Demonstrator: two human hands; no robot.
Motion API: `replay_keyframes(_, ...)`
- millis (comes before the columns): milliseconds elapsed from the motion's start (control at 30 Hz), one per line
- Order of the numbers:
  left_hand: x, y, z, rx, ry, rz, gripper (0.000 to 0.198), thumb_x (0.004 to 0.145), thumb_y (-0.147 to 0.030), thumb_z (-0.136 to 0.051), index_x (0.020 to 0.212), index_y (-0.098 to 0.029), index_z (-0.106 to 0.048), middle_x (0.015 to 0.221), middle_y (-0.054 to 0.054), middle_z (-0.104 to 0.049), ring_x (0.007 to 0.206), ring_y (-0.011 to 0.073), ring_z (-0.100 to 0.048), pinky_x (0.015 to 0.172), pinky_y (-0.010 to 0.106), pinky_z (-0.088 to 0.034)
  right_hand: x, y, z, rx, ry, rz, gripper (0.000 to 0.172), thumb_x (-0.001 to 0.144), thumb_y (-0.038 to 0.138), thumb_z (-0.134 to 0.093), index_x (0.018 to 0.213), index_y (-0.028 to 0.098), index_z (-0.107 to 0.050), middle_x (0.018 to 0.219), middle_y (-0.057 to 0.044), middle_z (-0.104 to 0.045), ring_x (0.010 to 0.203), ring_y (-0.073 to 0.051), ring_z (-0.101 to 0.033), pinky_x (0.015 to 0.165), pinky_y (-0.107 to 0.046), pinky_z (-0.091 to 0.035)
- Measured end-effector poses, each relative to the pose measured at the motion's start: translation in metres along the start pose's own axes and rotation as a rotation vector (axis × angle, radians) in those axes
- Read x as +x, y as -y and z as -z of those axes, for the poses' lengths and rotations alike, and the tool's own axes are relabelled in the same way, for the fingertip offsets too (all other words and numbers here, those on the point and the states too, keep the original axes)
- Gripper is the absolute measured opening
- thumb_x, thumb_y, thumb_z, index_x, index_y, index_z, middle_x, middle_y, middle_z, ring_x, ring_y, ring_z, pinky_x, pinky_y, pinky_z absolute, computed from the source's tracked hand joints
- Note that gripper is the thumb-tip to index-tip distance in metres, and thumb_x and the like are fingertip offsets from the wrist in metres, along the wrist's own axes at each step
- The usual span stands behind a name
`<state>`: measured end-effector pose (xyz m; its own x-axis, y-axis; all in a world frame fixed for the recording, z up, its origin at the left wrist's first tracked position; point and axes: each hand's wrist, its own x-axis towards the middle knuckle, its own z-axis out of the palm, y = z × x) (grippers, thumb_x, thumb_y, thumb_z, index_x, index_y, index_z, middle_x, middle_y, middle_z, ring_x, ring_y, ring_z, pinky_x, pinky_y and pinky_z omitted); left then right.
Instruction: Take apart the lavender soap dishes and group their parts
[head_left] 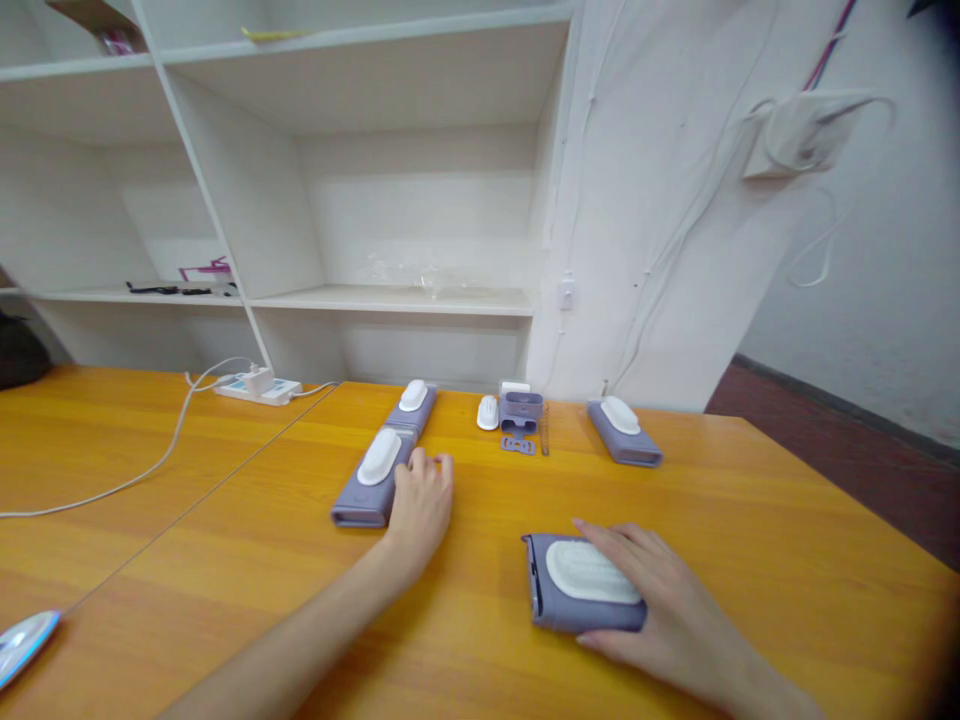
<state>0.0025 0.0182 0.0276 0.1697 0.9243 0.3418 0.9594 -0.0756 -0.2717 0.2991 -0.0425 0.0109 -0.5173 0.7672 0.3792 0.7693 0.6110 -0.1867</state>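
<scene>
My left hand (421, 498) rests on the wooden table (750, 530) with its fingers curled against the right side of a purple case with a white pad (373, 477). My right hand (660, 590) lies over the right side of a nearer purple case (581, 583), fingers stretched along its white pad. A second purple case (412, 405) lies end to end behind the left one. Another purple case (622, 431) sits at the back right.
A small purple holder (520, 410) with a white pad (487, 412) and small parts (518, 445) beside it stands at the back centre. A white power strip (259, 387) with cables lies at the back left. White shelves (390, 298) rise behind. A computer mouse (24, 640) sits at the lower left.
</scene>
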Motion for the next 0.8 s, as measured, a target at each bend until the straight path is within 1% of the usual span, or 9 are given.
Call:
replay_keyframes(67,-0.001,0.001,0.000,0.012,-0.023,-0.063,0.019,0.084,-0.011,-0.044,0.099,-0.014,-0.057,0.089,0.014,-0.057,0.092,0.0298,-0.051,0.072,0.040,-0.044,0.000,0.001,0.001,0.005,0.003,-0.005,0.085,0.065,0.044,-0.075,0.139,0.026,-0.036,0.125,-0.007,-0.055,0.108,-0.027,-0.051,0.091,-0.040,-0.045)
replay_keyframes(200,0.000,0.002,0.000,-0.093,0.011,-0.087,0.028,0.082,-0.003,-0.040,0.101,-0.017,-0.055,0.092,0.011,-0.058,0.089,0.0256,-0.052,0.064,0.031,-0.044,0.000,0.001,0.002,0.002,0.005,-0.008,0.085,0.064,0.044,-0.076,0.138,0.025,-0.039,0.124,-0.008,-0.056,0.107,-0.027,-0.052,0.091,-0.040,-0.046)
replay_keyframes(267,0.003,0.003,-0.001,-0.152,0.030,-0.096,0.027,0.083,-0.004,-0.040,0.100,-0.018,-0.056,0.093,0.010,-0.058,0.091,0.0243,-0.053,0.064,0.028,-0.044,0.000,0.001,0.002,-0.004,0.009,-0.005,0.084,0.064,0.044,-0.076,0.138,0.025,-0.039,0.124,-0.008,-0.056,0.108,-0.027,-0.052,0.091,-0.040,-0.045)
replay_keyframes(367,0.010,0.008,-0.002,-0.300,0.065,-0.034,0.020,0.087,-0.011,-0.041,0.097,-0.019,-0.056,0.094,0.008,-0.062,0.091,0.0223,-0.056,0.069,0.028,-0.044,0.001,0.001,0.002,-0.008,0.010,0.003,0.084,0.065,0.046,-0.075,0.138,0.025,-0.038,0.124,-0.008,-0.056,0.108,-0.027,-0.052,0.092,-0.041,-0.045)
replay_keyframes(500,0.019,0.015,-0.006,-0.592,0.170,0.137,0.018,0.091,-0.022,-0.041,0.096,-0.020,-0.058,0.091,0.006,-0.067,0.086,0.0191,-0.062,0.074,0.027,-0.044,0.000,0.002,0.002,-0.009,0.005,0.005,0.083,0.066,0.046,-0.074,0.138,0.025,-0.038,0.124,-0.008,-0.057,0.107,-0.028,-0.053,0.089,-0.041,-0.047)
replay_keyframes(567,0.019,0.015,-0.008,-0.664,0.142,0.179,0.021,0.093,-0.026,-0.039,0.097,-0.019,-0.058,0.094,0.006,-0.066,0.089,0.0197,-0.063,0.076,0.028,-0.044,0.000,0.001,0.001,-0.010,-0.012,0.006,0.084,0.066,0.046,-0.074,0.138,0.025,-0.038,0.124,-0.009,-0.057,0.107,-0.028,-0.054,0.089,-0.042,-0.047)
replay_keyframes(667,0.012,0.013,-0.006,-0.711,0.024,0.072,0.026,0.091,-0.037,-0.043,0.107,-0.020,-0.054,0.106,0.007,-0.061,0.099,0.0209,-0.059,0.083,0.030,-0.044,0.000,0.000,-0.001,-0.011,-0.054,0.014,0.083,0.068,0.046,-0.072,0.139,0.024,-0.036,0.127,-0.009,-0.055,0.110,-0.029,-0.054,0.092,-0.044,-0.046)
replay_keyframes(733,0.006,0.011,-0.005,-0.710,0.020,-0.063,0.032,0.088,-0.045,-0.049,0.108,-0.020,-0.054,0.108,0.007,-0.058,0.101,0.0216,-0.057,0.086,0.031,-0.044,0.000,-0.001,-0.002,-0.015,-0.071,0.021,0.080,0.070,0.045,-0.071,0.139,0.024,-0.036,0.130,-0.009,-0.053,0.112,-0.028,-0.053,0.094,-0.044,-0.045)
replay_keyframes(800,0.001,0.011,-0.005,-0.690,0.048,-0.147,0.034,0.087,-0.049,-0.048,0.106,-0.021,-0.054,0.105,0.007,-0.056,0.100,0.0216,-0.056,0.087,0.031,-0.044,0.001,-0.001,-0.004,-0.021,-0.073,0.033,0.078,0.071,0.044,-0.070,0.138,0.024,-0.036,0.130,-0.009,-0.053,0.113,-0.028,-0.053,0.095,-0.043,-0.045)
